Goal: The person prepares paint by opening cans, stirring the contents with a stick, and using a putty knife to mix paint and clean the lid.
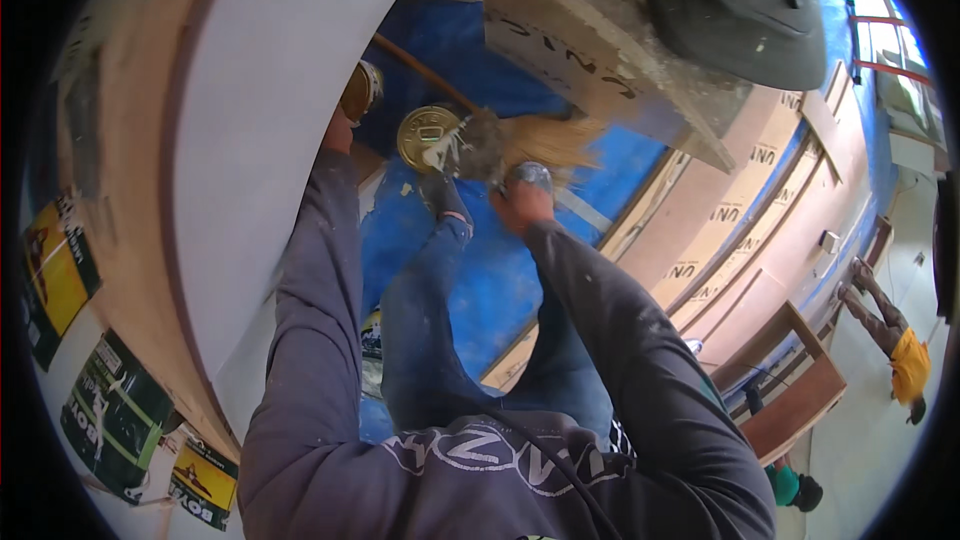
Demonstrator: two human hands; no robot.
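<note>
My left hand (339, 131) is beside a small gold-coloured tin (362, 93) with white inside; a large white panel partly covers the hand, and its fingers are hidden. My right hand (524, 206) is closed around a grey, rounded, shiny object (532, 176) whose kind I cannot make out. Just beyond it lies a broom with straw bristles (550, 143), slightly blurred, and a thin wooden stick (425, 70) runs to its grey, dirty end. A round gold tin lid (428, 137) rests on the blue floor left of the broom, near my foot.
The white panel (270, 90) rises at my left. Dark green and yellow containers (118, 410) stand beyond it. A wooden box (590, 65) and black plastic piece (740, 20) are at the upper right. Long boards (725, 210) lie right; two people (908, 365) are farther off.
</note>
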